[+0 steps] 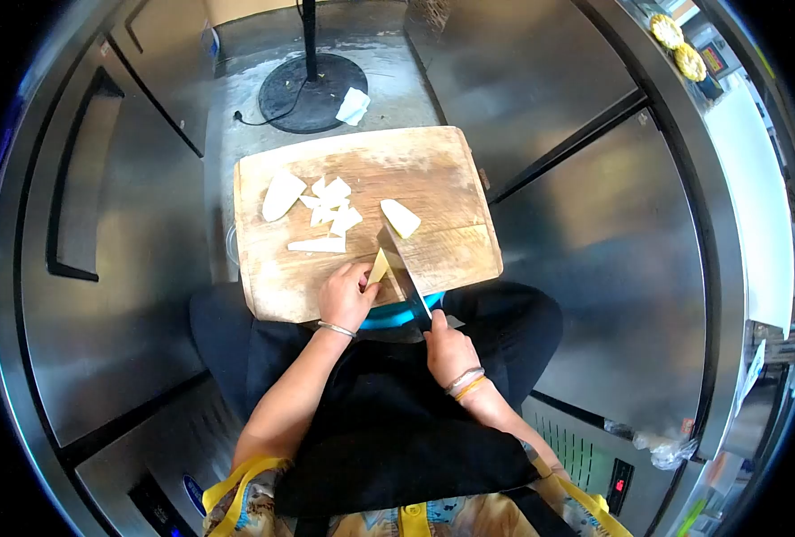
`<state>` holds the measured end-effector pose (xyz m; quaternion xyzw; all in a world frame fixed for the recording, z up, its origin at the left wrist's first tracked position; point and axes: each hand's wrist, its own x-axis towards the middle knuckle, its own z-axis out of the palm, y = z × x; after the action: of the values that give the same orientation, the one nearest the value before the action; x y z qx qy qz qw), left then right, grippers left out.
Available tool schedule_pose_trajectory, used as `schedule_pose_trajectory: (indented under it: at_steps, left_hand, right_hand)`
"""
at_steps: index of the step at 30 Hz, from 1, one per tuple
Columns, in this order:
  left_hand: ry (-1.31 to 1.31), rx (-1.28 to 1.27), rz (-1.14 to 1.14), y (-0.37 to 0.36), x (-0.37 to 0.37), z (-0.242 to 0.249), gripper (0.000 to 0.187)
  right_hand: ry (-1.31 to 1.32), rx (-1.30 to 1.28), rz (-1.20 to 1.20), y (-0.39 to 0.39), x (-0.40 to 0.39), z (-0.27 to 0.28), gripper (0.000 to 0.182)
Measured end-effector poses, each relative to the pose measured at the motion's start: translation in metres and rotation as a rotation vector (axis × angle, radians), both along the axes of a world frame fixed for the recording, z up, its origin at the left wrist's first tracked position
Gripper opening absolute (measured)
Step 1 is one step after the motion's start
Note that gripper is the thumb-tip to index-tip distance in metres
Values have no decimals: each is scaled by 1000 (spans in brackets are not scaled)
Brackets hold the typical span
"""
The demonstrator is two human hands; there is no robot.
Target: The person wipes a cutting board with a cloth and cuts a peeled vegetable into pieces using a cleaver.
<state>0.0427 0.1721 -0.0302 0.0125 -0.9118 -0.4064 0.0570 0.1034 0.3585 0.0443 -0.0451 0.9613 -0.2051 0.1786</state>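
A wooden cutting board (371, 157) lies in front of me at about knee height. My left hand (347, 294) is closed on a pale yellow wedge of food (379, 267) near the board's front edge, with fingertips against its side. My right hand (452, 349) grips the dark handle of a kitchen knife (399, 267); its broad blade stands right beside the wedge. Farther back is a larger pale chunk (400, 217). On the board's left lie another big chunk (283, 196), several small cut pieces (329, 201) and a long flat slice (318, 244).
Stainless steel cabinets (594, 268) rise close on both sides. Behind the board stands a round black pole base (299, 94) with a cord and a crumpled white tissue (353, 106). Something bright blue (388, 316) shows under the board's front edge. Corn pieces (666, 31) sit at upper right.
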Motion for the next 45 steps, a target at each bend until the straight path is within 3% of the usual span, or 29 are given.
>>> schedule_pose_trajectory:
  at_steps: [11,23,25,27,28,34,45]
  left_hand:
    - [-74,3,16,2,0,2,23]
    - [-7,34,-8,-2,-5,0,23]
    - [4,9,-8,-6,-6,3,24]
    - [231,-159,-67,-17,-11,7,24]
    - [169,-150,-88,-20,-9,11,24]
    - [144,-46,-33,-22,-6,2,28]
    - [201,36,-9,-21,-6,-4,23]
  right_hand:
    - [-94,68,-9,-15,-3,4,21]
    - [-152,52,-15,-3,-21,-11,34]
    - [-91,17,16,7,-23,-17,33]
    - [129,-95,28,14,-24,-21,30]
    - [146,-129,0,14,-22,-13,27]
    - [158,-50,221,20,-18,16,20]
    - [75,62,324,23,-28,18,22]
